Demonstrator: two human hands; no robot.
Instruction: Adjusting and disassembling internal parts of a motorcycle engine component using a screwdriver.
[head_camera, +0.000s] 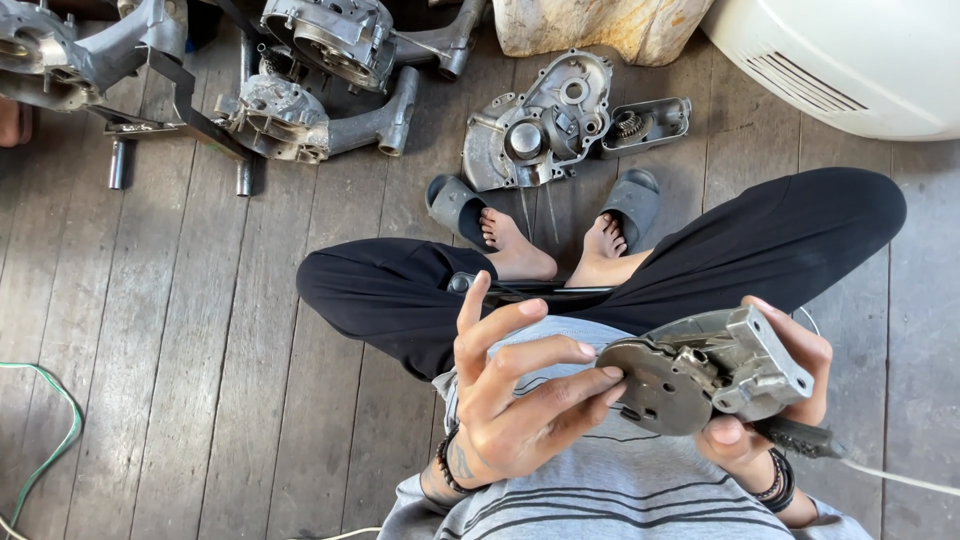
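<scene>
**Metal housing held over my lap**

My right hand (775, 400) grasps a grey metal housing (705, 368) from below and behind, fingers wrapped over its far edge, thumb under the round plate. The part sits above my striped shirt (600, 490), just over my crossed legs. My left hand (510, 385) is open, nothing clenched in it; its fingertips (605, 372) touch the rim of the round plate. Beaded bracelets on both wrists. A dark tool handle (800, 437) with a pale cord shows beneath my right hand; whether I hold it, I cannot tell. On the plank floor (200, 380) ahead: an engine cover (535, 125), more castings (300, 115), grey sandals (455, 205) by my bare feet.
</scene>
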